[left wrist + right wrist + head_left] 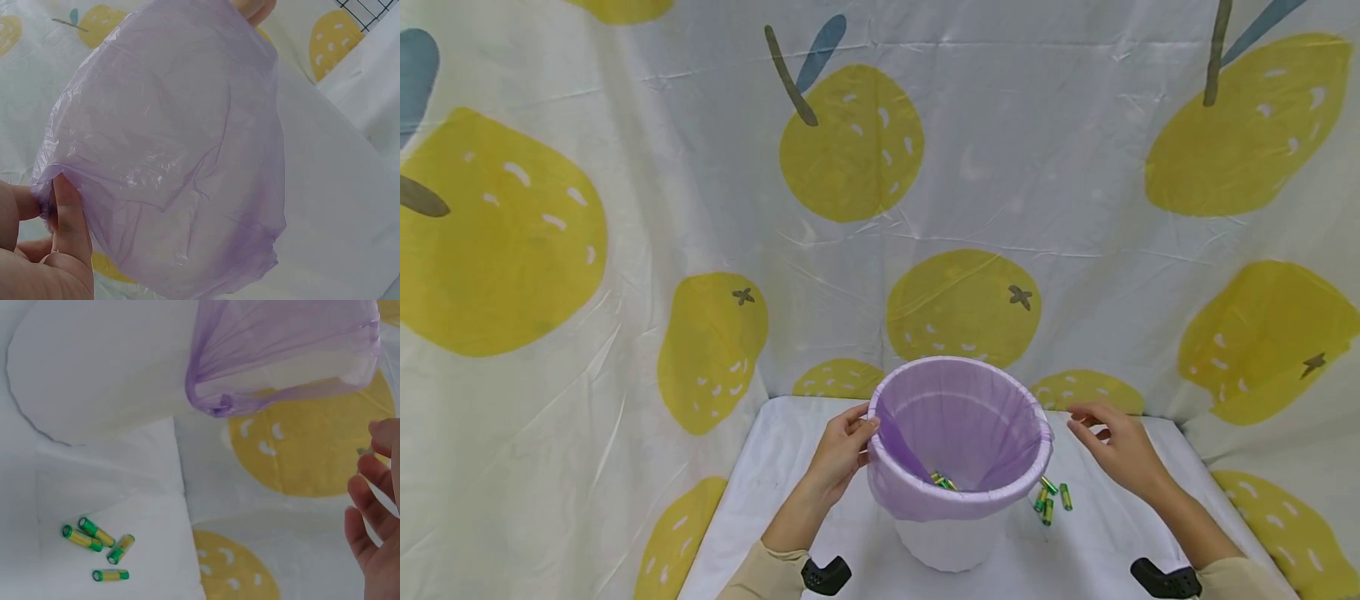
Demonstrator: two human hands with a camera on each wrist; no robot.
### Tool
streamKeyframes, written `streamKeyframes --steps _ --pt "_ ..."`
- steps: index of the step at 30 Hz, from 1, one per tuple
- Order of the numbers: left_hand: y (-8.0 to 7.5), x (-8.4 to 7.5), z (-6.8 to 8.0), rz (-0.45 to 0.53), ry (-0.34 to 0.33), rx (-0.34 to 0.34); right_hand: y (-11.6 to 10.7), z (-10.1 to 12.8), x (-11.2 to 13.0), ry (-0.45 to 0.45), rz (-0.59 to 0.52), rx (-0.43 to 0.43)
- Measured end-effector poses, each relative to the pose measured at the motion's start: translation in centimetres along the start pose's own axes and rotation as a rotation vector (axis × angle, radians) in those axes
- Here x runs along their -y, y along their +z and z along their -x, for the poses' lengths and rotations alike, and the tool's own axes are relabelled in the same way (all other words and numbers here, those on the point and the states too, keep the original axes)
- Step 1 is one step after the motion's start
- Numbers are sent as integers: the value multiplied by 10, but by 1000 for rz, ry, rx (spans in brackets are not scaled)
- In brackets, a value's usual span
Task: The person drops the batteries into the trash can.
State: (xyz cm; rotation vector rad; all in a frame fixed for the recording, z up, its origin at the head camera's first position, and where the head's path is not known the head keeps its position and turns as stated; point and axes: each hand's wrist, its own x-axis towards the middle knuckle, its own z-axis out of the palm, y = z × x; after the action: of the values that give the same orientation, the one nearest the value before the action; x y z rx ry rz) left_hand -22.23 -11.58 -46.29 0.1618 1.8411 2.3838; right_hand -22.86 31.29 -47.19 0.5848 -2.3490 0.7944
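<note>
A white bin (951, 542) stands on the table, lined with a translucent purple bag (925, 500) folded over its rim. At the left side of the rim, my left hand (842, 450) grips the bag-covered edge; in the left wrist view its thumb and fingers pinch the purple plastic. My right hand (1116, 446) hovers off the bin's right side, fingers loosely bent with nothing visible in them. Green-and-yellow batteries (943, 481) lie at the bottom inside the bag. Several more loose batteries (100, 540) are on the table to the bin's right, below my right hand.
A white cloth (1093, 550) covers the table. Behind and beside it hangs a pale curtain (1037, 125) printed with yellow fruit. Part of a dark wire grid (369, 12) shows at the corner of the left wrist view.
</note>
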Motion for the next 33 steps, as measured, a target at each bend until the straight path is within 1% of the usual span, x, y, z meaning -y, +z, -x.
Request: streamKeyframes --steps 7,12,17,27,33 --pt "0 -1 1 -3 4 8 8 14 -10 57 -2 -2" --pt "0 0 1 -1 10 10 15 22 -16 100 -21 19" --pt "0 0 1 1 6 10 21 29 -21 141 -6 34" --pt "0 0 0 -1 0 2 28 43 -33 258 -3 76" --pt "0 0 0 8 3 8 37 52 -42 324 -10 93"
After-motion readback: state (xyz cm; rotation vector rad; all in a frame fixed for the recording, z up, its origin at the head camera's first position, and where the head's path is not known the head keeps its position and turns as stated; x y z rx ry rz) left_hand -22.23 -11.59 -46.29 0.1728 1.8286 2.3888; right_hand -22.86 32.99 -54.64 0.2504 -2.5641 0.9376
